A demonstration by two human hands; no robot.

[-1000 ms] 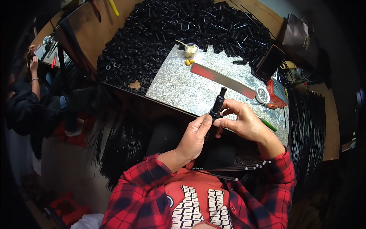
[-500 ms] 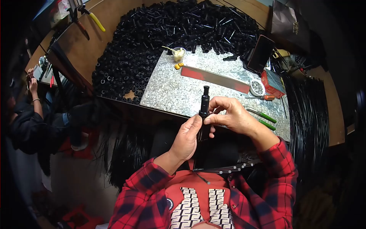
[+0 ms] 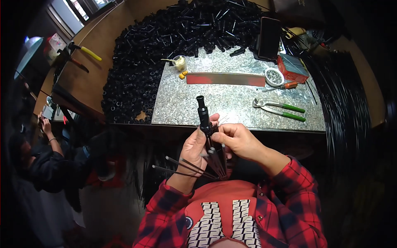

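Observation:
In front of my chest, my left hand (image 3: pixel 193 149) is wrapped round what looks like a black umbrella frame (image 3: pixel 203 113), its stepped tube standing nearly upright above the thumb. Thin dark ribs (image 3: pixel 188 166) with pale grey tips fan out from it toward my body and to the left. My right hand (image 3: pixel 240 142) is closed in a pinch at the frame's right side, just below the tube. What lies between those fingertips is partly hidden. Beyond my hands, green-handled pincers (image 3: pixel 281 109) lie on the speckled worktop (image 3: pixel 173 107).
A red-marked flat metal bar (image 3: pixel 225 79), a white dish (image 3: pixel 274 77) of small metal bits, an orange-handled screwdriver (image 3: pixel 289 85), a red box (image 3: pixel 292 68) and a cup of pale paste (image 3: pixel 179 63) lie beyond. Black parts (image 3: pixel 194 29) are heaped behind. A co-worker's hand (image 3: pixel 46 125) shows left.
The view has turned, bringing the pincers fully into sight. My hands and the frame have shifted left in the picture. The grey-tipped ribs now rise and spread in front of my left wrist.

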